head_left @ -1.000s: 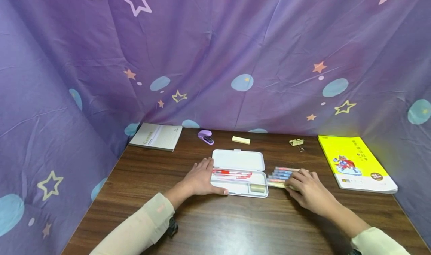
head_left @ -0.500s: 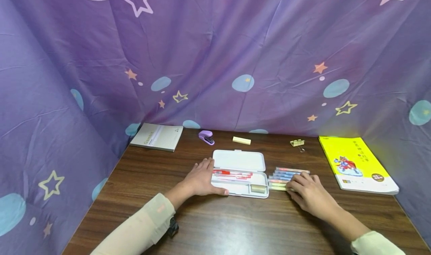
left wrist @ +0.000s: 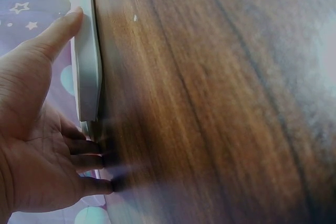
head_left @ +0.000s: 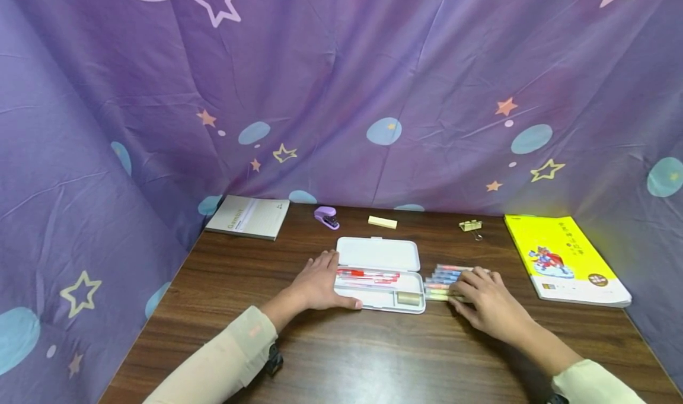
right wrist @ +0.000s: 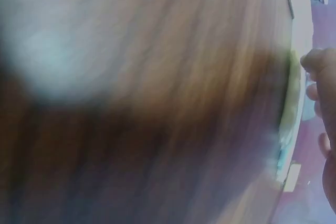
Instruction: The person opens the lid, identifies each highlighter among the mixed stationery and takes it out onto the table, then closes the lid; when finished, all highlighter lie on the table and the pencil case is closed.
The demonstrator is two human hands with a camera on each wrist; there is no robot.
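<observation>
My left hand (head_left: 319, 282) rests at the left end of an open white pencil case (head_left: 377, 254), fingers extended along its side and thumb on its front edge. In the left wrist view, those fingertips reach the table beside the case. Several red pens (head_left: 368, 275) and a small olive-coloured block (head_left: 408, 298) lie inside. To the right, a row of several capped pens (head_left: 441, 275) in pink, blue, orange and yellow lies on the table. My right hand (head_left: 482, 300) bends over their right ends, pinching the nearest yellow pen (head_left: 437, 298). Its fingers hide those ends.
Along the back are a grey notebook (head_left: 249, 217), a purple stapler (head_left: 326, 217), a pale yellow block (head_left: 382, 222) and a gold binder clip (head_left: 470, 226). A yellow book (head_left: 565, 261) lies at the right. A purple curtain (head_left: 341, 95) hangs behind the table.
The nearest yellow pen has straightened into line with the row. My right hand has shifted slightly left along the pens since half a second ago. My left hand stays put.
</observation>
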